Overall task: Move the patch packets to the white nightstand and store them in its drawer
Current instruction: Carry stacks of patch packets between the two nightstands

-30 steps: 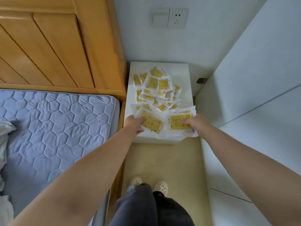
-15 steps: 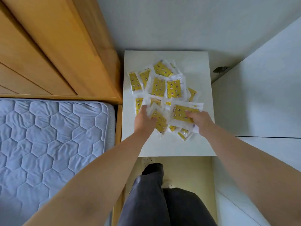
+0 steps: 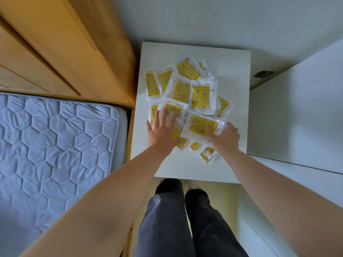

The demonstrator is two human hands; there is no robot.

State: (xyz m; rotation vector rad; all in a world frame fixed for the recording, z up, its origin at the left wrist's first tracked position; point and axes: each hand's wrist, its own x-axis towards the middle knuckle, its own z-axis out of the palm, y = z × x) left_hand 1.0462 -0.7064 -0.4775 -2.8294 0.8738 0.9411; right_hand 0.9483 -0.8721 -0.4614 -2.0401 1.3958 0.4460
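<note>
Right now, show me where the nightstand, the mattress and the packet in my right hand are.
nightstand [image 3: 187,168], head view, bare white top near its front edge.
mattress [image 3: 55,145], head view, middle of the quilted blue cover.
packet [image 3: 200,125], head view, yellow centre of its front.

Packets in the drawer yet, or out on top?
Out: patch packets lie heaped on the white nightstand top, left hand flat on them. No drawer shows.

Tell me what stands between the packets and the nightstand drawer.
The left hand presses flat on the patch packets and the right hand grips one, with nothing between. No drawer shows pulled out of the white nightstand; the person's legs stand close at its front, likely in a drawer's path.
</note>
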